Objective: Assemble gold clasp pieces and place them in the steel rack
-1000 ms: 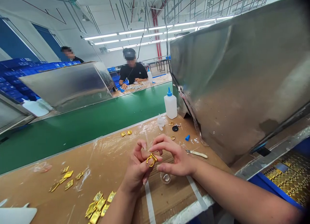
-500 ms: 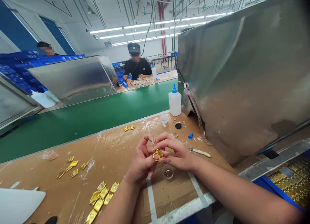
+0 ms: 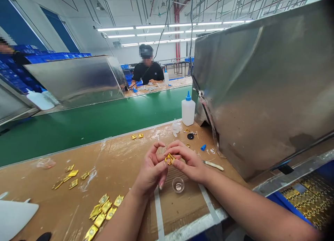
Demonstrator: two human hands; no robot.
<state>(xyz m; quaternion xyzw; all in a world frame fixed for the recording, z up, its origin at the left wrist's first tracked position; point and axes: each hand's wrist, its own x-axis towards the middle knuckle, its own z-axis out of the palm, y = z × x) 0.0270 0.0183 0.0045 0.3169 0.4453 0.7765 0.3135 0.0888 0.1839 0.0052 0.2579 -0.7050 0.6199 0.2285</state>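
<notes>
A small gold ring-shaped metal piece (image 3: 169, 159) is pinched between my two hands above the cardboard-covered bench. My left hand (image 3: 152, 166) grips it from the left with thumb and fingers. From the right, my right hand (image 3: 186, 161) has its thumb and fingertips closed on the same piece. Just below the hands stands a small clear plastic cup (image 3: 178, 185). Several square gold pieces (image 3: 106, 207) lie in a cluster left of my left forearm, and further gold pieces (image 3: 73, 183) are scattered beyond them.
A white bottle with a blue cap (image 3: 188, 110) stands at the bench's back edge. A pale-handled knife (image 3: 213, 165) lies right of my hands. A metal panel (image 3: 261, 95) rises at the right. Beyond the green belt (image 3: 104, 119) sits a person (image 3: 148, 72) in black.
My view has shifted slightly, and the clear cup shows more fully below my hands. Both hands still hold the gold ring-shaped piece. The person at far left has moved further left.
</notes>
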